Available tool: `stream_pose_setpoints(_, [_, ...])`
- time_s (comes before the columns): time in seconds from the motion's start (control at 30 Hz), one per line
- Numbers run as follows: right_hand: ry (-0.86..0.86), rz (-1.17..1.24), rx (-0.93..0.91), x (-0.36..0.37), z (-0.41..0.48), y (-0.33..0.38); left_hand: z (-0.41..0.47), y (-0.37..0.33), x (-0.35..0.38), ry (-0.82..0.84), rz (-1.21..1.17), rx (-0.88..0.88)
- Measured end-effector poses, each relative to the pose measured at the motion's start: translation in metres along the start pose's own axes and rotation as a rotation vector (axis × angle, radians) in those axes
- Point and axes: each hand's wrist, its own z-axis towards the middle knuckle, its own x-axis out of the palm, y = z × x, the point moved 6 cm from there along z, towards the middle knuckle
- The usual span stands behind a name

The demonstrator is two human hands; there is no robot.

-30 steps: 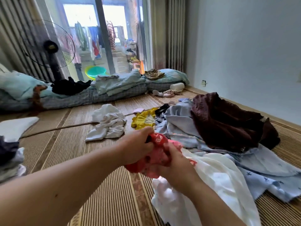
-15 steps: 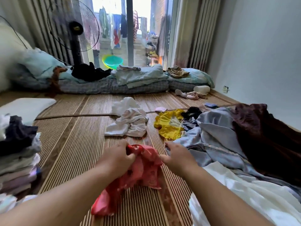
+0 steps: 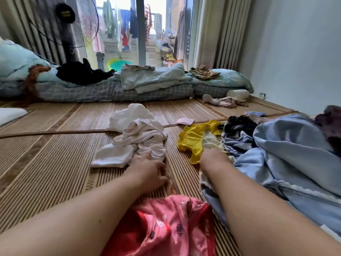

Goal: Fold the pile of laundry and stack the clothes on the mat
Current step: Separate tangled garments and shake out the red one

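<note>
- Striped woven mat (image 3: pixel 55 163) covers the floor, with a low mattress (image 3: pixel 114 93) of checked bedding along its far edge, under a glass door.
- Left hand (image 3: pixel 149 169) lies palm down on the mat, its fingers (image 3: pixel 147 156) relaxed and slightly spread, the tips touching the near edge of a crumpled white garment (image 3: pixel 136 137); nothing is gripped.
- Right hand (image 3: pixel 212 159) reaches into the laundry pile (image 3: pixel 287 154); its fingers are hidden in the cloth, so I cannot tell whether they are spread or pinching.
- Just beyond and around the right hand's fingers lies a yellow ruffled garment (image 3: pixel 193 139), touching a dark striped piece (image 3: pixel 238 133) to its right.
- Right of those fingers, a large pale blue sheet-like garment (image 3: pixel 295 163) spreads toward the wall, with a dark maroon cloth (image 3: pixel 330 124) on its far side.
- Nearer than both sets of fingers, between the two forearms, a red patterned garment (image 3: pixel 166 224) lies on the mat, unfolded and rumpled.
- Far beyond the left fingers, a black cloth (image 3: pixel 83 73) and a folded pale blanket (image 3: pixel 151 78) rest on the mattress, and a standing fan (image 3: pixel 66 21) rises behind them.
- Small pink scrap (image 3: pixel 185 121) sits on the mat between the white and yellow garments.
</note>
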Motion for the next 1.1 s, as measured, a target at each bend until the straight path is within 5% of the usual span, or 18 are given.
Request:
stream_pose_setpoints(0.3, [-0.34,0.501,-0.362,-0.086,-0.097,0.022,-0.048,-0.038,-0.036,-0.187,-0.528,0.099])
stream_pose_setpoints(0.47, [-0.323,0.65,-0.601,-0.112,-0.189,0.037,-0.104,-0.073,-0.087,-0.07,-1.042,0.259])
stream_pose_setpoints(0.53, [-0.284,0.675,-0.664,-0.115,-0.216,0.034,-0.131,-0.082,-0.096,0.135,-1.437,0.141])
stream_pose_setpoints(0.63, [-0.235,0.729,-0.74,-0.112,-0.246,0.019,-0.178,-0.077,-0.116,0.144,-1.531,0.17])
stream_pose_setpoints(0.83, [-0.02,0.523,-0.48,-0.069,-0.258,0.007,-0.247,-0.068,-0.171,0.113,-1.458,0.17])
stream_pose_setpoints(1.0, [-0.045,0.625,-0.08,-0.098,-0.241,-0.022,-0.287,-0.08,-0.238,0.008,-1.381,0.255])
stream_pose_setpoints(1.1, [-0.238,0.763,-0.065,-0.18,-0.226,-0.041,-0.295,-0.087,-0.271,-0.068,-1.416,0.249])
